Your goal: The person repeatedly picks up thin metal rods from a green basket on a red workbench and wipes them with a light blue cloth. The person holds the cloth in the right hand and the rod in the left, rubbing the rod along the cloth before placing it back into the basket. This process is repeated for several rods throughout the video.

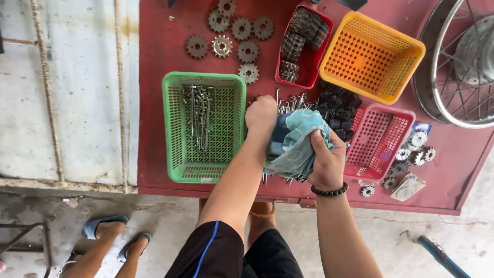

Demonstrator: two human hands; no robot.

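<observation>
Centre of frame: both hands work a light blue cloth (298, 144) over the near edge of the red table (159, 31). The left hand (261, 117) is closed on the cloth's upper left part, knuckles up. The right hand (325, 163), a dark bead bracelet (329, 192) at the wrist, grips the cloth from the right, fingers curled into the fabric. What the cloth wraps cannot be made out.

A heap of metal bolts (288, 104) lies just behind the hands. Left of centre, a green basket (175, 128) holds long bolts. Upper centre: loose sprockets (234, 36) and a red tray (314, 67) of sprockets. Upper right: an orange basket (370, 56); below it a pink basket (378, 144), with dark parts (337, 108) between them. Right edge: a spoked wheel (453, 67). Lower left: another person's sandalled feet (113, 234).
</observation>
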